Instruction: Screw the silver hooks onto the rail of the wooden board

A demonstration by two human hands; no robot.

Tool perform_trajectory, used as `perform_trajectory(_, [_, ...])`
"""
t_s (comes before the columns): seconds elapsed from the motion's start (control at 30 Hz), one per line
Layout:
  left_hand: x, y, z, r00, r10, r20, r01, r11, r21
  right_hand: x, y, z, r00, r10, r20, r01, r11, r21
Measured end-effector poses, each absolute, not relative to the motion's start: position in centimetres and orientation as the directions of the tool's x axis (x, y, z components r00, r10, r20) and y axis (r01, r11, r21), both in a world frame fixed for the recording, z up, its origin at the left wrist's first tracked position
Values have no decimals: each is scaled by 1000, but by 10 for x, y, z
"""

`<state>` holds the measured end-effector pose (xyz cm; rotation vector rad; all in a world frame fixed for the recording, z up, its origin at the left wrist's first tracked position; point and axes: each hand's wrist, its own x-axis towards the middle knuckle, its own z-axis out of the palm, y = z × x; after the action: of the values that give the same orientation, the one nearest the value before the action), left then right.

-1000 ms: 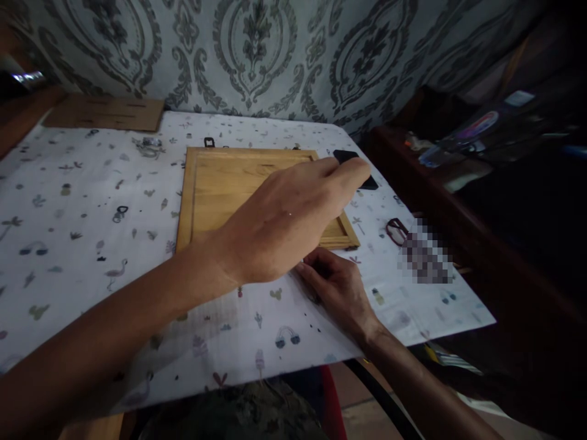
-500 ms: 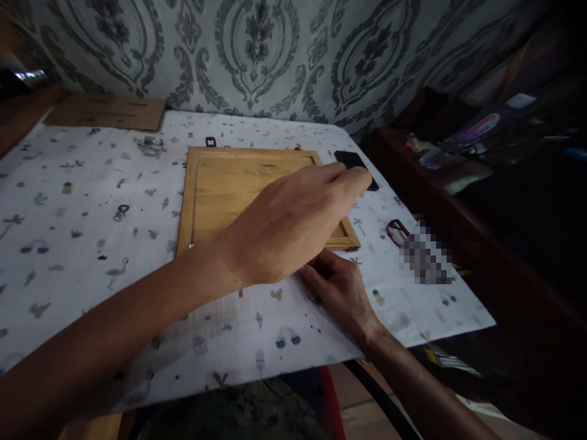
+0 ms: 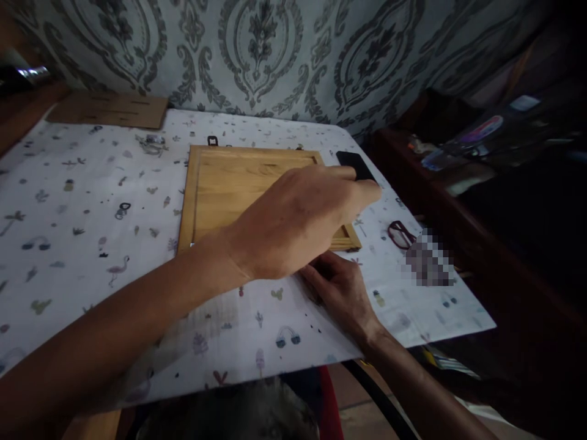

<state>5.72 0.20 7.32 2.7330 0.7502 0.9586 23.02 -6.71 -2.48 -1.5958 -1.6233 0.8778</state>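
A framed wooden panel (image 3: 233, 183) lies flat on the table, with small dark metal fittings on its far edge. My left hand (image 3: 298, 220) is above its near right part, back of the hand up, fingers bent and closed. Whatever the left fingers hold is hidden behind the hand. Just below it, my right hand (image 3: 342, 287) rests low by the panel's near edge, fingers curled together. The right fingertips are partly covered by my left hand, so what they grip cannot be made out.
A black phone-like object (image 3: 355, 165) lies past the panel's right side. Nearer are dark red glasses (image 3: 401, 235). Back left are a flat cardboard piece (image 3: 110, 111) and a small pile of hardware (image 3: 152, 145). A plastic bottle (image 3: 481, 131) lies beyond the table's right edge.
My left hand has shifted slightly to the right, its knuckles turned a little. The right hand and the panel stay in place.
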Motion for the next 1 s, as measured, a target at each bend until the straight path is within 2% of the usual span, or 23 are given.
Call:
perform_trajectory(0.2, [55,3,81,721,513,465,397,-857,329,229,-69,-24,-1,1000,2,508,2,-861])
perform_trajectory(0.33, [55,1,76,679,542,495,403,-839,366,229,-67,-23,-18,1000,16,524,23,-851])
perform_trajectory(0.53, [56,0,70,634,543,550,446,-838,313,230,-67,-22,-9,1000,8,537,11,-843])
perform_trajectory(0.73, [51,6,81,722,522,455,408,-852,329,231,-69,-27,-4,1000,-20,514,-15,-858])
perform_trajectory(0.87, [51,7,79,700,548,458,377,-829,414,231,-69,-27,-2,1000,-11,514,-8,-858])
perform_trajectory(1.0, [59,-3,70,577,644,503,262,-729,633,230,-67,-23,-7,1000,0,520,4,-854])
